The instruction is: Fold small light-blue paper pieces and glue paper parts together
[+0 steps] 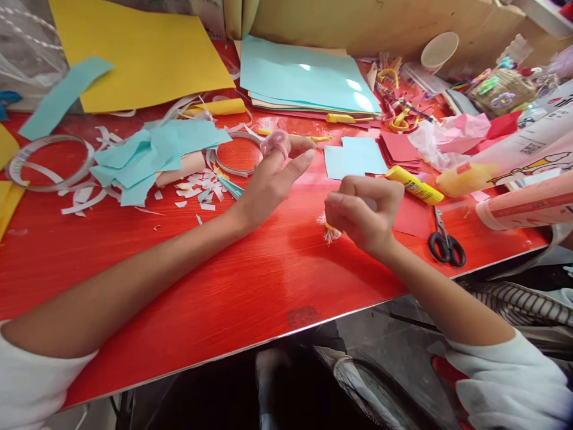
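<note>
The left hand (273, 173) reaches out over the shiny red table (201, 280) with its fingers loose and spread, and a small pink ring-shaped thing (276, 142) sits on 1 fingertip. The right hand (360, 214) is curled tight around a tiny yellow and white fringed paper piece (331, 232) that touches the table under it. A yellow glue stick (414, 185) lies just beside that hand, and black-handled scissors (444, 240) lie near its wrist. Light blue paper scraps (152, 152) are piled further left
</note>
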Available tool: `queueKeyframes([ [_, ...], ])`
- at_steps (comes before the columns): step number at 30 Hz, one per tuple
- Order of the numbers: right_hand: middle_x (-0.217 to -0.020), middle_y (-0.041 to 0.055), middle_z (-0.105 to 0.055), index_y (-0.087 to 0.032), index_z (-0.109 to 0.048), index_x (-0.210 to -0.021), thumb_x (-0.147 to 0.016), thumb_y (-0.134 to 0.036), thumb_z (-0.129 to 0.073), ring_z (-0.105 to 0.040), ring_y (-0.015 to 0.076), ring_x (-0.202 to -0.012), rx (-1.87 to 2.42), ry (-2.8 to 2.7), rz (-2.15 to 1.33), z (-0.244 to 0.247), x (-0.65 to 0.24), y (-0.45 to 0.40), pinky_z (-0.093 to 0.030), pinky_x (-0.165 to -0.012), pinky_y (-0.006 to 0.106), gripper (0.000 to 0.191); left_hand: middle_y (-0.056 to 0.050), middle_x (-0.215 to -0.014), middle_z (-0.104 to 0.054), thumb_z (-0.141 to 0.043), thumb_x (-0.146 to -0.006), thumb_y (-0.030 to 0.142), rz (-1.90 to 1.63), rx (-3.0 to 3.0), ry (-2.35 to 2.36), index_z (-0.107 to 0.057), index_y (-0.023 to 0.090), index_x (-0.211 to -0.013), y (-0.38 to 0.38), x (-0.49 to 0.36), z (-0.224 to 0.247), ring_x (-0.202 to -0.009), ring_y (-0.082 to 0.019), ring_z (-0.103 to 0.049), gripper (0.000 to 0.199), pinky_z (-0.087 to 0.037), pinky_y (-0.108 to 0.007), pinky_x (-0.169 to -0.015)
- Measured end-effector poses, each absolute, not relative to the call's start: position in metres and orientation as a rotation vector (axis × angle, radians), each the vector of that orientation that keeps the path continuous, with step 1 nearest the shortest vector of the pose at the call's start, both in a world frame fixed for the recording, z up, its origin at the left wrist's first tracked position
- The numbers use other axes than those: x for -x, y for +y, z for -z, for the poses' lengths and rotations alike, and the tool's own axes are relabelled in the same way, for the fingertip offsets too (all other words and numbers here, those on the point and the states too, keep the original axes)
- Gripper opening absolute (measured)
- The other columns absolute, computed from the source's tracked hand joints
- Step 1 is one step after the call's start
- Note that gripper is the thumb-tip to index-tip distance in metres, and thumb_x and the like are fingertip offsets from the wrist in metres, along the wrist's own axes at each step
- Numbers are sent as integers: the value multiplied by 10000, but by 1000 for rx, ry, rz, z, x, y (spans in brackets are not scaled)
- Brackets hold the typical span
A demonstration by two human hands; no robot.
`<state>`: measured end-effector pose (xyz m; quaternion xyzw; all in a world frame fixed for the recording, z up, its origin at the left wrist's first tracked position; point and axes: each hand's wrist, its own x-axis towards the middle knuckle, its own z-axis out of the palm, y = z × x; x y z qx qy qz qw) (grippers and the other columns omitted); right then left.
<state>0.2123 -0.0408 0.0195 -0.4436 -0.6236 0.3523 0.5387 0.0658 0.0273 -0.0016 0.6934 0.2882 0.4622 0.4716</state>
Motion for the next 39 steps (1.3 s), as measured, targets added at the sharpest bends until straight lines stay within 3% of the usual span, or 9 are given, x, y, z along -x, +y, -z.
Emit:
queueKeyframes([
  [6,-368,-56,-285,-177,-345,-424,-732,-99,-530,-266,48,-328,1048,-1365,-883,-22,-223,-43,-178,-342,239,367,-51,-1059,-517,-409,-895,318,-1130,-1704,735,-551,194,-992,27,-65,1,-1148,-206,-420,212,-269,-389,-1079],
  [13,-370,-50,-309,-170,-341,-416,-734,-111,-546,-301,50,-364,1014,-1427,-889,-20,-207,-36,-225,-382,239,383,-54,-1043,-524,-412,-886,304,-1132,-1705,732,-552,194,-970,26,-67,-1,-1129,-204,-437,196,-288,-380,-1070],
  [21,-325,-67,-240,-185,-321,-399,-651,-76,-508,-216,46,-272,1045,-1157,-1006,-31,-214,-39,-134,-299,225,332,-60,-1070,-514,-411,-884,322,-1122,-1699,741,-543,180,-1005,27,-65,2,-1150,-214,-425,228,-286,-405,-1074],
  [28,-330,-65,-175,-188,-197,-424,-586,-123,-501,-195,56,-257,902,-1090,-940,-61,-212,-38,-132,-268,231,351,-57,-1077,-499,-398,-893,320,-1133,-1691,715,-544,169,-1026,28,-66,1,-1167,-209,-415,248,-274,-393,-1076],
  [34,-333,-73,-258,-187,-315,-417,-670,-81,-502,-238,39,-258,974,-1193,-1020,-32,-214,-23,-174,-273,201,331,-59,-1078,-527,-419,-878,347,-1126,-1667,743,-552,176,-1014,26,-65,0,-1099,-189,-473,255,-320,-375,-1052],
  [39,-342,-76,-220,-189,-300,-412,-645,-53,-484,-239,38,-261,823,-1265,-823,-68,-209,-23,-166,-271,203,327,-73,-1100,-514,-422,-877,364,-1115,-1664,737,-548,174,-1044,27,-64,1,-1123,-186,-457,283,-302,-385,-1074],
])
